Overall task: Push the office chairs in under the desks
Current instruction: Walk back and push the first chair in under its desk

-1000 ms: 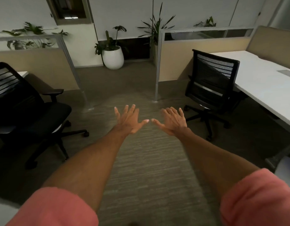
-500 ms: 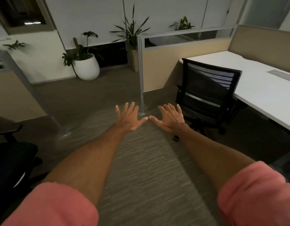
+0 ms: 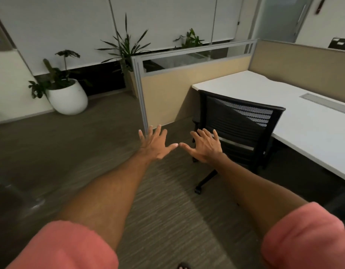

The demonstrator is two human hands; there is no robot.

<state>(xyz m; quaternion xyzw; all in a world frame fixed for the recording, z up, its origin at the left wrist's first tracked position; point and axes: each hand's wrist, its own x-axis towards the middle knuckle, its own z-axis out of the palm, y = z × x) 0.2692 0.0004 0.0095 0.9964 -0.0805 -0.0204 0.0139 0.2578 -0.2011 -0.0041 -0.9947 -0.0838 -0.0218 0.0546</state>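
Observation:
A black office chair (image 3: 243, 131) with a mesh back stands at the near corner of a white desk (image 3: 311, 121), its back toward me and its wheeled base out on the carpet. Both my arms are stretched forward, palms down. My left hand (image 3: 157, 143) hovers over the carpet left of the chair, fingers spread and empty. My right hand (image 3: 205, 145) is spread too, in front of the chair's back near its left edge; whether it touches the chair I cannot tell.
A tan partition with a grey frame (image 3: 175, 74) walls the desk's far side, its post standing just beyond my left hand. A white pot with a plant (image 3: 67, 98) sits by the back wall. Striped carpet (image 3: 160, 206) lies under my arms.
My view has swung right and closer to the desk. The black chair on the left has left the frame. The mesh chair now sits right behind my right hand. Both hands stay spread.

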